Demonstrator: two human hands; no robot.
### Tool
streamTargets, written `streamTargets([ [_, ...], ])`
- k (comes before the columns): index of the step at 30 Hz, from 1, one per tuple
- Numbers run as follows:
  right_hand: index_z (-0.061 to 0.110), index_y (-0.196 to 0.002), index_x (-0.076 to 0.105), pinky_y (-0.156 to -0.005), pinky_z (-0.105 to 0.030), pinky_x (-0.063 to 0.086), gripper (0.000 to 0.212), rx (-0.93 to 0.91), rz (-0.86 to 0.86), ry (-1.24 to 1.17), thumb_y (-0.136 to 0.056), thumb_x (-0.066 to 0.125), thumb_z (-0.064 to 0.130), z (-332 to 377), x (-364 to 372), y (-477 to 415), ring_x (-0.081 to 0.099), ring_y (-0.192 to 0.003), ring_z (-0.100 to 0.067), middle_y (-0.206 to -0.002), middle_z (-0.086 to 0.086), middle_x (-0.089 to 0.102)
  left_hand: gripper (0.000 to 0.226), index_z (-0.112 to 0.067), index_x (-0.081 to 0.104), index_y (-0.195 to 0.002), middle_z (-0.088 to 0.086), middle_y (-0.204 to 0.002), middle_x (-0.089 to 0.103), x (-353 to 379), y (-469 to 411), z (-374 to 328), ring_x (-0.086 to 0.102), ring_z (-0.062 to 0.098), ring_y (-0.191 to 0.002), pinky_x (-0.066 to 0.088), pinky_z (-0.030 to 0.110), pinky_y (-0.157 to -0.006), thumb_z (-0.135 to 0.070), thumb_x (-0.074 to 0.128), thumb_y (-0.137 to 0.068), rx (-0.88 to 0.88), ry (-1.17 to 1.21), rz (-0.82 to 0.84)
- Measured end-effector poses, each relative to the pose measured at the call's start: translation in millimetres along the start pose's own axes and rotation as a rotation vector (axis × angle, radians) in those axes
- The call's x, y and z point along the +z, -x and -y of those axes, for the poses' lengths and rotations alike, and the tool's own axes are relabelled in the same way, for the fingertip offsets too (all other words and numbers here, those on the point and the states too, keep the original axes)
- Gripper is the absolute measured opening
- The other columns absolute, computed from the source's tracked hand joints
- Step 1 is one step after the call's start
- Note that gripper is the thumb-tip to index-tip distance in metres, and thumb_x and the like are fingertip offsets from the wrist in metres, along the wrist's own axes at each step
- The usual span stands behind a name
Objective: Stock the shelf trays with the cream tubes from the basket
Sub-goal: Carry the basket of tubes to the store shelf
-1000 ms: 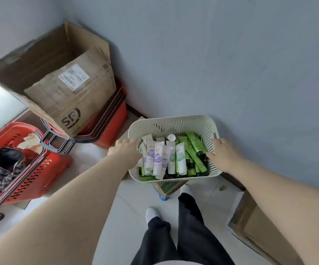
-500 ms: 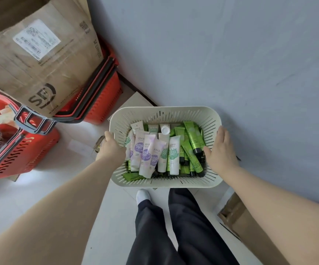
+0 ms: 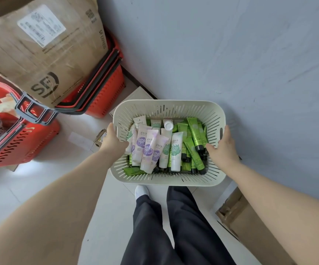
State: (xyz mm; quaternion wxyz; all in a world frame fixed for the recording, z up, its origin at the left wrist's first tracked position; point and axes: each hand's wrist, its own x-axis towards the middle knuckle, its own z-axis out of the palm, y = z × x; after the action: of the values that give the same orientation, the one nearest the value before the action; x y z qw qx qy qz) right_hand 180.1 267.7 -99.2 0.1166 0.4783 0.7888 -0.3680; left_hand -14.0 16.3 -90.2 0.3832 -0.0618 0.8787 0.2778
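The slotted plastic basket is held off the floor at centre frame, close against the grey wall that fills the upper right. The left hand grips its left side and the right hand its right side, each with the thumb over the rim and the fingers wrapped outside. The cream tubes lie heaped inside, white ones toward the left, green ones toward the right.

At upper left an SF cardboard box sits on a stack of red shopping baskets. Another red basket with dark handles stands at the left edge. A small carton lies on the floor tiles just behind the left hand. Flattened cardboard leans at lower right, and dark trousers show below the basket.

Compared with a second ago, the basket looks larger and closer, the grip is unchanged, and the cardboard box now runs past the top edge.
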Motion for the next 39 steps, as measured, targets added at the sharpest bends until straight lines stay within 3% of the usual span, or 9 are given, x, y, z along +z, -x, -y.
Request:
streamTargets([
  [5, 0.024, -0.149, 0.000, -0.091, -0.047, 0.046, 0.084, -0.012, -0.010, 0.039, -0.089, 0.060, 0.024, 10.9, 1.3, 23.2, 0.051, -0.115, -0.034, -0.141, -0.019, 0.034, 0.080, -0.029, 0.017, -0.147, 0.010, -0.114, 0.058, -14.2, 14.3, 16.8, 0.062, 0.029, -0.093, 0.054, 0.048, -0.082, -0.010, 0.062, -0.084, 0.017, 0.030, -0.025],
  [11, 0.017, -0.151, -0.001, -0.100, -0.049, 0.041, 0.085, -0.051, 0.018, 0.106, -0.089, 0.058, 0.022, 35.8, 16.1, 62.4, 0.042, -0.125, -0.035, -0.143, -0.019, 0.034, 0.061, -0.020, 0.033, -0.134, 0.006, -0.107, 0.057, -47.6, 39.2, 51.9, 0.059, 0.026, -0.087, 0.053, 0.041, -0.075, -0.007, 0.061, -0.082, 0.038, 0.025, -0.083],
  [18, 0.019, -0.145, 0.011, -0.090, -0.048, 0.050, 0.079, -0.137, 0.074, 0.096, -0.086, 0.062, 0.015, 66.5, 52.6, 113.4, 0.056, -0.108, -0.032, -0.132, -0.016, 0.046, 0.063, -0.020, 0.030, -0.136, 0.006, -0.101, 0.055, -88.6, 70.3, 123.8, 0.055, 0.022, -0.080, 0.043, 0.031, -0.057, -0.005, 0.060, -0.082, -0.010, 0.024, -0.140],
  [21, 0.019, -0.142, 0.016, -0.090, -0.045, 0.051, 0.074, -0.215, 0.107, 0.109, -0.085, 0.062, 0.012, 76.7, 71.6, 129.7, 0.056, -0.107, -0.032, -0.130, -0.016, 0.046, 0.062, -0.022, 0.031, -0.133, 0.003, -0.094, 0.055, -98.2, 91.1, 160.6, 0.057, 0.024, -0.081, 0.048, 0.035, -0.064, -0.007, 0.061, -0.081, -0.057, 0.069, -0.196],
  [24, 0.016, -0.142, 0.017, -0.095, -0.048, 0.047, 0.074, -0.311, 0.167, 0.127, -0.085, 0.063, 0.012, 84.8, 90.3, 145.2, 0.051, -0.115, -0.031, -0.131, -0.012, 0.045, 0.058, -0.021, 0.034, -0.130, 0.010, -0.100, 0.060, -97.6, 120.1, 201.6, 0.061, 0.031, -0.089, 0.053, 0.044, -0.078, -0.005, 0.060, -0.081, -0.103, 0.166, -0.258],
  [28, 0.017, -0.139, 0.019, -0.095, -0.047, 0.046, 0.071, -0.451, 0.258, 0.200, -0.084, 0.064, 0.013, 92.6, 107.9, 171.0, 0.048, -0.116, -0.030, -0.130, -0.011, 0.045, 0.068, -0.020, 0.029, -0.141, 0.005, -0.101, 0.055, -85.6, 173.1, 252.8, 0.060, 0.025, -0.084, 0.050, 0.036, -0.065, -0.003, 0.060, -0.083, -0.200, 0.316, -0.379],
  [32, 0.018, -0.136, 0.021, -0.085, -0.044, 0.047, 0.068, -0.580, 0.325, 0.307, -0.083, 0.063, 0.015, 100.6, 122.2, 210.2, 0.051, -0.103, -0.029, -0.123, -0.013, 0.048, 0.068, -0.023, 0.027, -0.143, 0.000, -0.099, 0.053, -73.0, 238.9, 301.2, 0.061, 0.028, -0.091, 0.054, 0.043, -0.079, -0.007, 0.059, -0.085, -0.329, 0.425, -0.480],
  [35, 0.020, -0.142, 0.014, -0.085, -0.043, 0.047, 0.075, -0.651, 0.394, 0.388, -0.084, 0.061, 0.015, 104.7, 137.1, 248.8, 0.051, -0.104, -0.032, -0.124, -0.016, 0.048, 0.059, -0.023, 0.034, -0.137, -0.007, -0.086, 0.051, -61.1, 287.7, 339.1, 0.060, 0.023, -0.083, 0.050, 0.035, -0.068, -0.007, 0.057, -0.085, -0.398, 0.551, -0.568],
  [39, 0.020, -0.145, 0.009, -0.091, -0.048, 0.047, 0.077, -0.767, 0.455, 0.525, -0.086, 0.059, 0.019, 103.1, 163.8, 306.2, 0.050, -0.109, -0.033, -0.131, -0.018, 0.044, 0.048, -0.026, 0.040, -0.123, -0.002, -0.091, 0.057, -36.7, 354.8, 396.1, 0.059, 0.019, -0.081, 0.048, 0.033, -0.065, -0.008, 0.061, -0.084, -0.469, 0.698, -0.680],
])
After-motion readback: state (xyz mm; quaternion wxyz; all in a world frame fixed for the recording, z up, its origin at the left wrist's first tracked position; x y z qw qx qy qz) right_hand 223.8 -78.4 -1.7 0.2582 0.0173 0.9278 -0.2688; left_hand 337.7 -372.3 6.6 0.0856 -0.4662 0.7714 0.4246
